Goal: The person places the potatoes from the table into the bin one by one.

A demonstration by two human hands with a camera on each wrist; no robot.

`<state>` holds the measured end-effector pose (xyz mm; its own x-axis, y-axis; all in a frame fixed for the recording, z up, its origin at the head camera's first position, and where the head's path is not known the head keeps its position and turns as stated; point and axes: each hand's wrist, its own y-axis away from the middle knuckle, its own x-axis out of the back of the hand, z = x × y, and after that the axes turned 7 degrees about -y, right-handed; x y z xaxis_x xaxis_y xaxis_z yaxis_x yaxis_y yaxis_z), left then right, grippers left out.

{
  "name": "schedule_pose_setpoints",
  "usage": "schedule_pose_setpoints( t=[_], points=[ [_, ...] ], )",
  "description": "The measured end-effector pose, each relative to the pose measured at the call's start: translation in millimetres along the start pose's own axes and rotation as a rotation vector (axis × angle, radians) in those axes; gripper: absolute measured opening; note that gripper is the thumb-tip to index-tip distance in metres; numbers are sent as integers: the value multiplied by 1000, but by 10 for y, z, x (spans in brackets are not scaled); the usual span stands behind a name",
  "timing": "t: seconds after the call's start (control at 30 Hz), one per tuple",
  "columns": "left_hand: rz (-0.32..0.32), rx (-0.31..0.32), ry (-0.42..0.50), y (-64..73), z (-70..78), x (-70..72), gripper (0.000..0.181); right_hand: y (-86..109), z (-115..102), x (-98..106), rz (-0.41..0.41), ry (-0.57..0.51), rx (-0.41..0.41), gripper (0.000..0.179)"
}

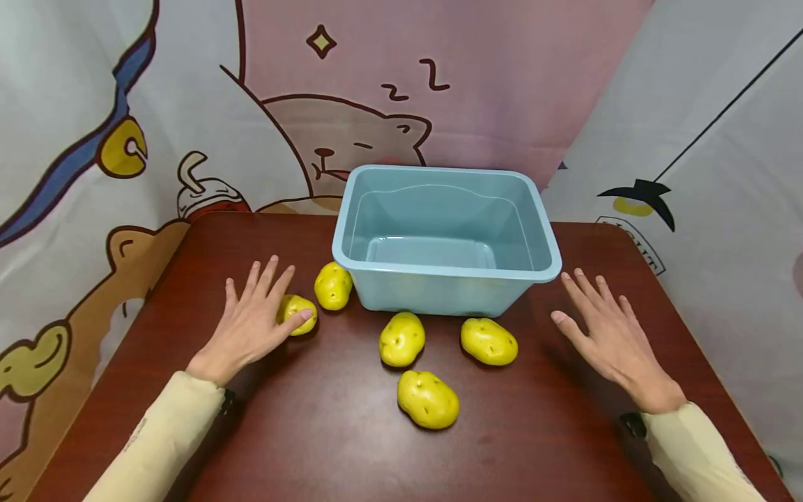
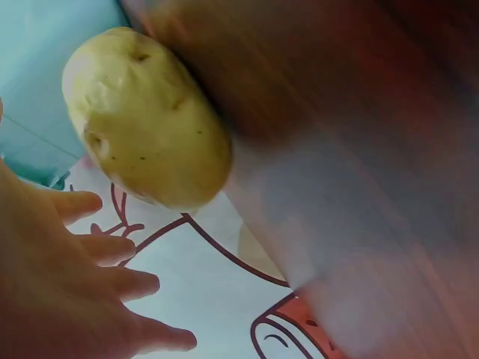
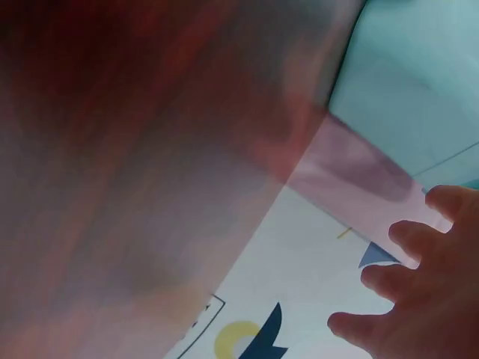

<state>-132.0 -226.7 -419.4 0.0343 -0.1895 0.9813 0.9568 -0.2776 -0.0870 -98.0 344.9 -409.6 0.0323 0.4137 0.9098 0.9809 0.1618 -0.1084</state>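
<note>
My left hand (image 1: pixel 251 322) is spread with its fingers straight, overlapping a yellow potato (image 1: pixel 297 315) in the head view. That potato partly hides behind the thumb and palm. In the left wrist view a potato (image 2: pixel 146 120) lies close beside the stretched fingers (image 2: pixel 127 284). To the right of the blue plastic bin (image 1: pixel 447 293), my right hand (image 1: pixel 611 338) is spread with nothing in it. The right wrist view shows its fingers (image 3: pixel 393 280) apart, near the bin's side (image 3: pixel 412 97).
A second potato (image 1: pixel 333 286) sits against the bin's front left corner. In front of the bin lie three more: one in the middle (image 1: pixel 402 339), one to the right (image 1: pixel 489 341), one nearer (image 1: pixel 429 399). The brown table (image 1: pixel 301 439) ends at a printed cloth (image 1: pixel 502 84).
</note>
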Motion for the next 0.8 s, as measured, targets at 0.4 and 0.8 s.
schedule_pose_setpoints(
  t=[0.4,0.8],
  points=[
    [73,-62,108,-101,252,170,88,240,-256,-21,-13,-122,54,80],
    [155,-102,168,-371,540,375,91,342,-517,-89,-47,-219,115,80]
  ],
)
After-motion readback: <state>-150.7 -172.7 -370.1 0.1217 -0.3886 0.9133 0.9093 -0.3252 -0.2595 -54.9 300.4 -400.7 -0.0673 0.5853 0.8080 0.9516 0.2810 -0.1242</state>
